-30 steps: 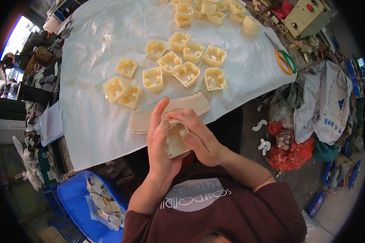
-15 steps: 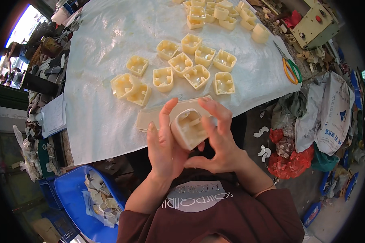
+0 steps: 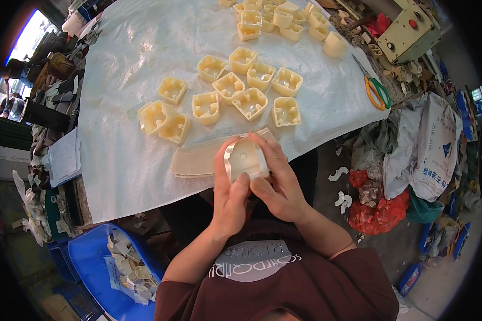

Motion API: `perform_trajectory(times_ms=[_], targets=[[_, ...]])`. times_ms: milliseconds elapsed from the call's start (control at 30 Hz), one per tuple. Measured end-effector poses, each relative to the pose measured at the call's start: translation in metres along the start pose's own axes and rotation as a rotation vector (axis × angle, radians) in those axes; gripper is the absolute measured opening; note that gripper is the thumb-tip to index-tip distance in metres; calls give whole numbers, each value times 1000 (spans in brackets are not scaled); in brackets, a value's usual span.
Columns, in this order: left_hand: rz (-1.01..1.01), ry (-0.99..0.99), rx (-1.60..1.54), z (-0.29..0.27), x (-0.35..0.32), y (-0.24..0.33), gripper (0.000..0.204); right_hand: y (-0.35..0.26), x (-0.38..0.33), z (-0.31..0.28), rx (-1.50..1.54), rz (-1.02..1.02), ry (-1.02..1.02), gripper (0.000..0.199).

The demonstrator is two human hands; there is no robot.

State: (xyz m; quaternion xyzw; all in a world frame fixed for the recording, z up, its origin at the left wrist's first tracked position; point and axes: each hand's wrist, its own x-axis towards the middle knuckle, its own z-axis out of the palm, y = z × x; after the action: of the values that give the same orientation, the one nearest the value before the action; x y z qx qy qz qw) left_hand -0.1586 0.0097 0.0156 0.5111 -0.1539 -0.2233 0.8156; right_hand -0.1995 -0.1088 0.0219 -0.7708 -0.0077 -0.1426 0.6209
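Between my two hands is a cream plastic housing [image 3: 245, 156], rounded at one end, with a shallow recessed face and a small round mark turned up toward me. My left hand [image 3: 231, 195] grips its left side, the thumb pressing on the near edge. Around the right side wrap the fingers of my right hand [image 3: 279, 184], its thumb also at the near edge. Just beyond my hands lies a flat stack of beige strips [image 3: 198, 160] at the table's front edge. Several similar cream housings [image 3: 250, 104] stand open side up farther back.
White sheeting [image 3: 123, 160] covers the table. More housings [image 3: 292, 32] cluster at the far side, near scissors [image 3: 377, 92] with orange and green handles and a control box [image 3: 409, 33]. A blue bin [image 3: 83, 251] of scraps sits lower left; bags [image 3: 431, 144] lie at right.
The housing has been turned over, from its hollow ribbed side to its recessed face. My spread fingers have closed in around it on both sides.
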Motion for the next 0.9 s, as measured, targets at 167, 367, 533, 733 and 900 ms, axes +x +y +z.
perform_trajectory(times_ms=[167,367,533,733,900], targets=[[-10,-42,-242,5,-2,5,50,3,0,2,30,-125,4,53],[-58,-64,-440,1,-4,8,46,7,2,1,290,-45,-74,48],[-6,112,-298,8,-6,3,40,12,-7,12,-23,-234,43,47],[-110,-39,-199,-3,-4,5,62,15,-4,2,38,-257,18,41],[-287,-313,-139,-13,-1,15,71,14,20,-26,448,-74,-209,24]])
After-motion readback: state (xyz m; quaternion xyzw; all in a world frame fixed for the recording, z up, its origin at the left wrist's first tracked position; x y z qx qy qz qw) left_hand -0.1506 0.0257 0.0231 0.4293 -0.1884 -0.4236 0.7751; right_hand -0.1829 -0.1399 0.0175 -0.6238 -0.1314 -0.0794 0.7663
